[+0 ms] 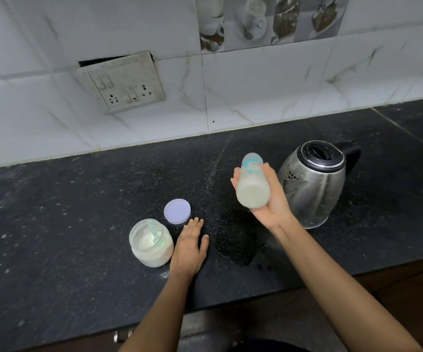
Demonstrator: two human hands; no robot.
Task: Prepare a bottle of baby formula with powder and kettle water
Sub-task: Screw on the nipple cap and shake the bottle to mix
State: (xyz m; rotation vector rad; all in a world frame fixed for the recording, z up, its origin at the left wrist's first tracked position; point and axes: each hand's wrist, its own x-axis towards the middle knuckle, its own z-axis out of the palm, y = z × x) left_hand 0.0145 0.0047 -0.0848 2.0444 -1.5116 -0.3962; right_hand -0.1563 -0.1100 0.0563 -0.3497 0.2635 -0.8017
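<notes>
My right hand (272, 199) grips a baby bottle (252, 182) in the air above the counter, tilted with its base toward me and its top pointing away. Milky white liquid fills the lower part of the bottle. My left hand (189, 246) lies flat, palm down, on the black counter (78, 212), just right of an open jar of white formula powder (150, 243). A pale green scoop rests inside the jar. The jar's round lilac lid (177, 211) lies on the counter just beyond my left fingertips. A steel kettle (314, 184) with a black lid stands right of the bottle.
A wet patch (235, 240) spreads on the counter between my arms. A switch and socket plate (123, 82) hangs loose on the tiled wall behind. The counter's front edge runs under my forearms.
</notes>
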